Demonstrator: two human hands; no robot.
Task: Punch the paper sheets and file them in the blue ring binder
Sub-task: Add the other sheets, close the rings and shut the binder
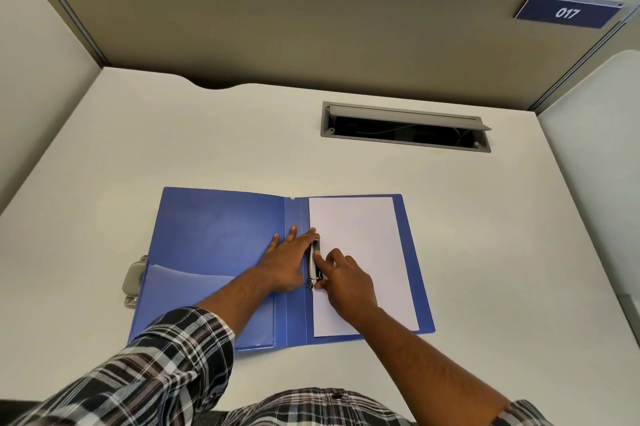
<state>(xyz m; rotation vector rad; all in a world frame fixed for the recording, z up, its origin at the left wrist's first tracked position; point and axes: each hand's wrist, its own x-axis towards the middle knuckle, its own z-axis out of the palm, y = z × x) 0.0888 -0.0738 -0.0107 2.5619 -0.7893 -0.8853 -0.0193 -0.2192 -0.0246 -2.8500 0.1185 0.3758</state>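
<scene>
The blue ring binder [214,235] lies open and flat on the white desk. White paper sheets [360,252] rest on its right half, their left edge at the metal ring clip [314,264] beside the spine. My left hand [287,259] lies flat, fingers spread, on the binder just left of the clip, its fingertips touching the clip's top. My right hand [346,282] presses on the clip with index finger and thumb, resting on the paper. A grey hole punch [133,282] pokes out from under the binder's left edge.
A grey cable tray [405,126] is sunk into the white desk [173,135] behind the binder, its lid raised. Beige partition walls enclose the desk at the back and sides, with a blue "017" sign [568,12] at upper right.
</scene>
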